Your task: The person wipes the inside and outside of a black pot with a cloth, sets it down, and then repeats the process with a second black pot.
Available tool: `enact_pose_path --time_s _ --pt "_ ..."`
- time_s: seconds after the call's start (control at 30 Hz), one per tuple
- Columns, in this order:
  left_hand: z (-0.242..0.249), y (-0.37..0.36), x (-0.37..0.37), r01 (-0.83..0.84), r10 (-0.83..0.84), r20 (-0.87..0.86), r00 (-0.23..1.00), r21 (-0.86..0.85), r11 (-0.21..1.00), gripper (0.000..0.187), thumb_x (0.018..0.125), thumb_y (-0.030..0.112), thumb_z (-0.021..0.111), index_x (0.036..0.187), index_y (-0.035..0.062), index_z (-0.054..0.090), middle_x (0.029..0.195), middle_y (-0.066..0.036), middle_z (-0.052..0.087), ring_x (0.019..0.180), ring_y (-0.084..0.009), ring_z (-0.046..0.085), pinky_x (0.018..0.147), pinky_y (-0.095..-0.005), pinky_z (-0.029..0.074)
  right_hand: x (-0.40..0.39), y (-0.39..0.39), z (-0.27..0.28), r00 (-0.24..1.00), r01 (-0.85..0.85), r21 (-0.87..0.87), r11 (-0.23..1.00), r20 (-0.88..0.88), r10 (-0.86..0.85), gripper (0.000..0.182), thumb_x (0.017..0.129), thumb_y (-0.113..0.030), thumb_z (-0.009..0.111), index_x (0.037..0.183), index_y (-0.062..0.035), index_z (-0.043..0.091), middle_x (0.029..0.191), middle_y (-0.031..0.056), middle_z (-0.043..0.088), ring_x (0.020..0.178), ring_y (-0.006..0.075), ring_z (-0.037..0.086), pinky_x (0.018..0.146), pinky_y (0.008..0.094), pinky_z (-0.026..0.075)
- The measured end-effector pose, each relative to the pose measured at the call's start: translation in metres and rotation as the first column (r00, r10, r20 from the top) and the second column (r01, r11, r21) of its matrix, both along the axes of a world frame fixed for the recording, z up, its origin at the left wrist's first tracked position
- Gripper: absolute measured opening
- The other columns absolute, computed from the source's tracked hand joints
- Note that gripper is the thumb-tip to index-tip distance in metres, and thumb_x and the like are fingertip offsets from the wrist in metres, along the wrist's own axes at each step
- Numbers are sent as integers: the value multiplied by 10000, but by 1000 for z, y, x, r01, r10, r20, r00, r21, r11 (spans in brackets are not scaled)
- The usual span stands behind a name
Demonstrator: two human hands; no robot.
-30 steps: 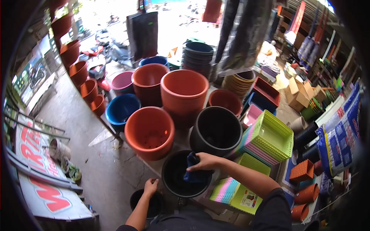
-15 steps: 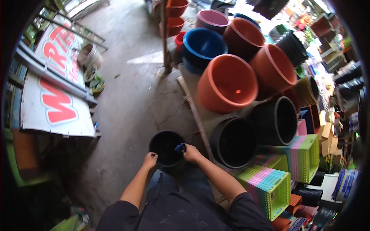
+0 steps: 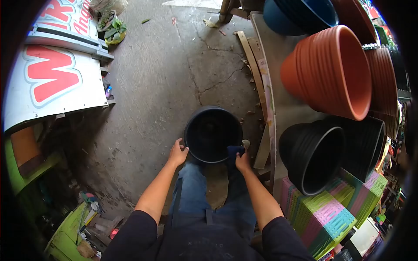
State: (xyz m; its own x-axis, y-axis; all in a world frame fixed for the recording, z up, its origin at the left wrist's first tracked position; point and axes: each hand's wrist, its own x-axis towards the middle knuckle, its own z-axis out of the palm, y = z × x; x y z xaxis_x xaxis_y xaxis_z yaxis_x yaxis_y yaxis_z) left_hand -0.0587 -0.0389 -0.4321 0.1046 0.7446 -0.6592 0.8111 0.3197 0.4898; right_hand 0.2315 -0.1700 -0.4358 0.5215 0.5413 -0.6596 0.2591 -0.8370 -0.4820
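Observation:
A round black plastic pot [image 3: 213,114] stands in front of my legs, its opening facing up towards me. My left hand [image 3: 177,154] is at its left rim, thumb against the edge and fingers curled along the outer wall. Bunched in my right hand [image 3: 242,161] is a dark blue cloth [image 3: 235,150], pressed at the lower right part of the rim. The pot's inside is dark, with a faint round base visible.
On my right, a low table [image 3: 271,108] bears stacked terracotta-coloured pots [image 3: 313,65], black pots [image 3: 289,150] and blue basins [image 3: 281,19]. Colourful plastic baskets [image 3: 322,215] are nearer me. Wooden planks [image 3: 252,74] lie along the table. A lettered sign [image 3: 93,87] stands left.
The view has tilted down and come closer to the pot. My right hand with the cloth has shifted from inside the right rim to its lower right edge. My left hand stays by the left rim.

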Motion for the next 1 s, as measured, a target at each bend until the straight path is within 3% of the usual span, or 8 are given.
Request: enact_pose_path --time_s 0.07,0.13,0.47,0.57,0.8,0.9,0.97,1.0 --pt "-10 2 5 -9 9 10 1000 1 1000 526 854 221 691 1297 57 459 1111 -153 621 862 -304 660 833 -395 505 4 9 -9 998 61 -57 996 33 -59 594 895 -55 573 1436 -7 331 1426 263 380 1324 410 379 1106 443 313" --pt "-1 8 13 -160 165 45 985 -106 981 524 834 176 720 1267 53 453 1052 -141 614 843 -255 659 811 -371 510 12 7 -33 999 52 -60 997 -13 -53 591 897 -71 578 1433 -5 337 1398 265 409 1306 414 398 1100 445 322" --pt "-22 15 8 -191 204 84 975 -145 971 538 793 63 735 1236 17 434 1003 -119 575 808 -197 616 784 -336 508 18 35 -46 954 265 -271 926 -69 -293 598 925 -169 576 1427 40 328 1416 265 430 1331 396 403 1107 430 328" --pt "-35 17 3 -251 287 130 949 -240 938 563 779 35 735 1245 2 421 1013 -118 573 872 -198 604 796 -333 506 21 23 -52 929 299 -224 928 -155 -337 528 980 -307 523 1372 34 425 1384 213 498 1303 341 464 1069 417 356" --pt "-41 22 4 -232 298 177 938 -319 919 573 760 27 747 1238 -18 434 1036 -160 602 962 -240 602 881 -347 487 14 12 -42 896 345 -144 928 -245 -371 575 966 -336 553 1365 58 423 1367 226 512 1292 339 477 1051 407 369" --pt "-29 24 19 -162 179 132 975 -127 979 487 778 13 717 1204 -37 485 1040 -145 631 960 -225 621 896 -341 495 14 25 4 905 344 -192 919 -193 -379 572 956 -339 569 1352 55 445 1331 220 544 1259 337 507 1040 398 379" --pt "8 32 34 -227 226 286 931 -30 973 423 781 11 673 1175 -40 529 1026 -146 648 963 -232 631 879 -339 498 14 25 36 931 327 -178 928 -105 -348 561 950 -336 579 1334 58 469 1308 210 566 1241 328 524 1031 389 387" --pt "-33 22 21 -224 186 272 944 115 968 443 749 -43 594 1189 -18 539 1038 -130 645 960 -213 629 826 -329 507 15 23 54 930 337 -157 928 -97 -354 561 950 -336 579 1334 58 469 1308 210 566 1241 328 524 1031 389 387"
